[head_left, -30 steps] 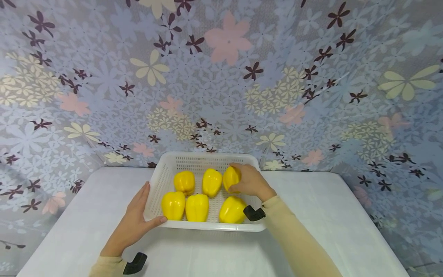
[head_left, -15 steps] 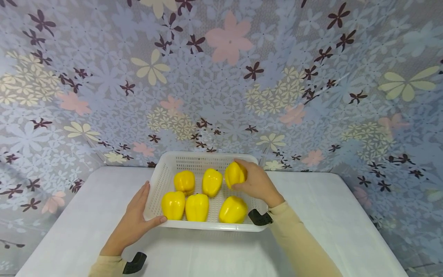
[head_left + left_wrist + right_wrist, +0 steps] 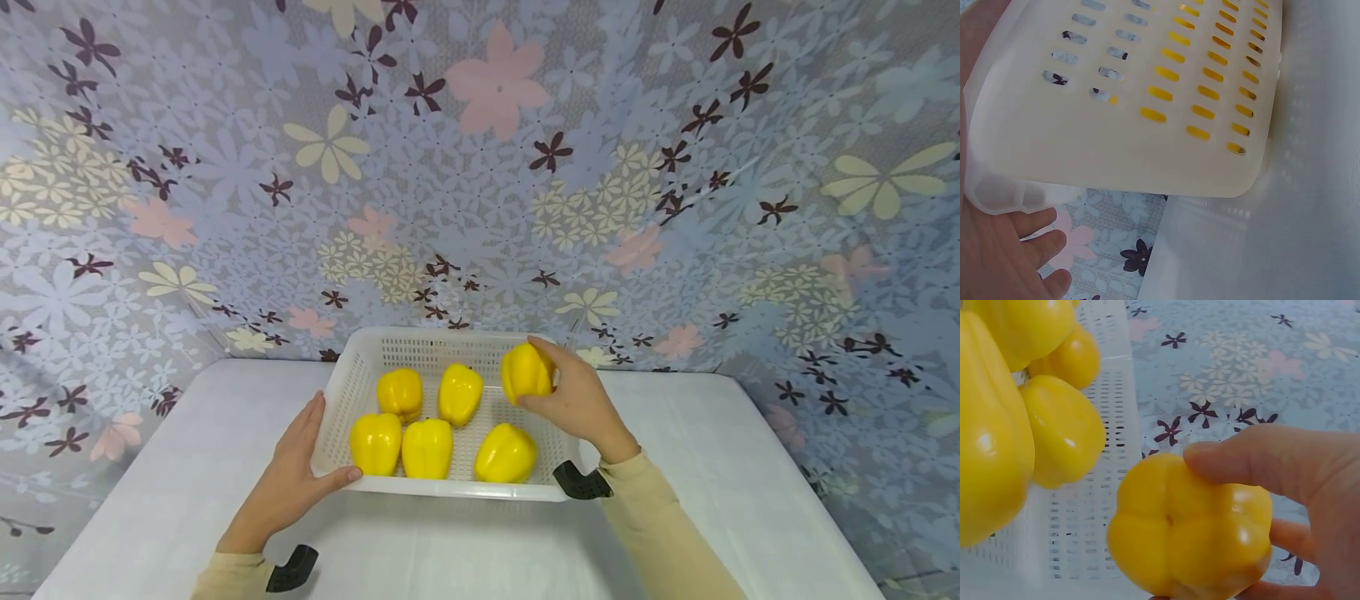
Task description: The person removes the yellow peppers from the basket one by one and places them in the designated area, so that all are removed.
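My right hand (image 3: pixel 583 404) grips a yellow bell pepper (image 3: pixel 525 373) between thumb and fingers, near the back right corner of a white perforated plastic basket (image 3: pixel 465 490). In the right wrist view the lobed end of that bell pepper (image 3: pixel 1185 534) faces the camera, apart from the other peppers. Several more yellow bell peppers (image 3: pixel 506 454) lie inside the basket, mostly to the left. My left hand (image 3: pixel 288 483) rests against the basket's left side, thumb on the front left corner of the rim. Its fingers (image 3: pixel 1041 247) extend outside the basket wall.
A white cloth covers the table (image 3: pixel 480 550) under the basket. Flowered fabric (image 3: pixel 465 183) rises like a wall behind the table and along both sides. Table surface shows to the left, right and front of the basket.
My right hand has lifted the bell pepper from the back right of the basket and moved it up and to the right. The left hand and the other peppers have stayed put.
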The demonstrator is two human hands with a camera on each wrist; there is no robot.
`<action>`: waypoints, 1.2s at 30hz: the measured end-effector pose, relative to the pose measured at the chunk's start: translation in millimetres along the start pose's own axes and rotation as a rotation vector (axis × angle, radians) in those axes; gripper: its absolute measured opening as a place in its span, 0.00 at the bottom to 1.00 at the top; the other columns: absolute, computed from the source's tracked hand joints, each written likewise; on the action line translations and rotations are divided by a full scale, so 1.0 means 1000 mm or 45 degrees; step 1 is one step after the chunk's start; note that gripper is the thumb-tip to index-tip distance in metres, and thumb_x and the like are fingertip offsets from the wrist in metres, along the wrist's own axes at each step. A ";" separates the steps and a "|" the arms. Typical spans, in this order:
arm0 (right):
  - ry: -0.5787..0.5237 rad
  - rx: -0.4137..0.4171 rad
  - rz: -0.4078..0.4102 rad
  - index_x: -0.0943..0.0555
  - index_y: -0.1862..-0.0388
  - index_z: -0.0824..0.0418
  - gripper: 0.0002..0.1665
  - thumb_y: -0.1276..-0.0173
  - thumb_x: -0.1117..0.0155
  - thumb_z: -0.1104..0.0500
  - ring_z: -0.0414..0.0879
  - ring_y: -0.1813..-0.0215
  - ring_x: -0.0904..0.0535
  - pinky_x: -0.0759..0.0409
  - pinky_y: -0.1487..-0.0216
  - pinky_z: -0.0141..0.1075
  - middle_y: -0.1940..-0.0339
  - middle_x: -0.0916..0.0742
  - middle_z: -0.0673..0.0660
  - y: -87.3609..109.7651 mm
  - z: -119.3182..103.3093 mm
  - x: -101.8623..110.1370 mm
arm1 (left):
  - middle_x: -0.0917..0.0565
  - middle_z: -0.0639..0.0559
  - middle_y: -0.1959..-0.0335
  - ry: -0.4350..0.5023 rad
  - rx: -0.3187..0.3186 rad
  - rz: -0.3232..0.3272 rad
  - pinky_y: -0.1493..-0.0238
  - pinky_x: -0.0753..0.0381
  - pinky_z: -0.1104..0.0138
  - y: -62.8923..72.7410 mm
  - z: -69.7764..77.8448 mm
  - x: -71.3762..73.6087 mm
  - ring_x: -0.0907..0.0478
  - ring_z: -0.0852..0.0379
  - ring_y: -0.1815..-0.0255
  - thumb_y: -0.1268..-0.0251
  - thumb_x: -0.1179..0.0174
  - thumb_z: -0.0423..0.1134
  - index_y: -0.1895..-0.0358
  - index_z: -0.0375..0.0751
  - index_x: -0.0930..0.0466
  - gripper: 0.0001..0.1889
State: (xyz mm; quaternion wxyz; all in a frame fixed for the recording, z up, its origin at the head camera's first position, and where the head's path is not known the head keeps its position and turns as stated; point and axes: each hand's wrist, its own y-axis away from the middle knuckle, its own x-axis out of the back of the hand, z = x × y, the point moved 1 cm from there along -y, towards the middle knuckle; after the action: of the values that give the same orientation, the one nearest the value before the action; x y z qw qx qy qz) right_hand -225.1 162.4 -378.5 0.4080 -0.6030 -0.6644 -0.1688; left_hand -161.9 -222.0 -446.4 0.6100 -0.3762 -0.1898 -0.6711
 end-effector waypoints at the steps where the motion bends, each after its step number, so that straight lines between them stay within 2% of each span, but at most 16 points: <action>1: -0.007 -0.001 0.011 0.32 0.24 0.58 0.50 0.46 0.23 0.54 0.54 0.51 0.21 0.17 0.54 0.47 0.32 0.22 0.62 0.001 0.000 0.001 | 0.53 0.29 0.20 0.000 0.000 0.000 0.32 0.50 0.28 0.000 0.000 0.000 0.53 0.26 0.23 0.45 0.27 0.53 0.21 0.28 0.58 0.60; 5: -0.055 0.011 0.050 0.32 0.24 0.57 0.49 0.45 0.23 0.55 0.56 0.49 0.20 0.15 0.55 0.47 0.31 0.24 0.63 0.006 0.002 0.003 | 0.53 0.29 0.20 0.002 -0.002 0.002 0.32 0.49 0.28 0.000 -0.001 0.000 0.54 0.26 0.23 0.45 0.27 0.53 0.21 0.28 0.58 0.60; 9: -0.100 0.009 0.081 0.32 0.24 0.57 0.49 0.45 0.23 0.54 0.57 0.42 0.22 0.15 0.50 0.51 0.30 0.25 0.62 0.010 0.005 0.005 | 0.53 0.29 0.20 0.005 -0.011 0.005 0.32 0.49 0.27 0.000 -0.001 -0.001 0.53 0.26 0.23 0.45 0.27 0.53 0.21 0.27 0.57 0.60; 19: -0.063 0.067 0.183 0.33 0.23 0.57 0.48 0.43 0.25 0.56 0.56 0.42 0.23 0.19 0.53 0.50 0.27 0.27 0.62 0.020 0.017 0.014 | 0.53 0.29 0.20 -0.007 -0.016 0.004 0.32 0.49 0.28 -0.001 0.003 0.002 0.53 0.26 0.23 0.46 0.27 0.53 0.21 0.28 0.58 0.60; 36: -0.091 -0.019 0.284 0.36 0.22 0.58 0.48 0.41 0.27 0.58 0.61 0.36 0.27 0.19 0.50 0.57 0.25 0.31 0.64 0.035 0.039 0.024 | 0.54 0.29 0.20 0.013 -0.034 0.009 0.32 0.48 0.28 0.000 -0.001 0.000 0.53 0.26 0.23 0.45 0.27 0.51 0.21 0.28 0.59 0.60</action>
State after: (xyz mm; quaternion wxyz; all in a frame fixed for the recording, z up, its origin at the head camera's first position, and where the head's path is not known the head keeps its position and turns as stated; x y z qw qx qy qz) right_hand -204.1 214.4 -393.7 0.3958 -0.6818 -0.6061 -0.1056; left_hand -162.1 -222.9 -447.1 0.6083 -0.3817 -0.1764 -0.6732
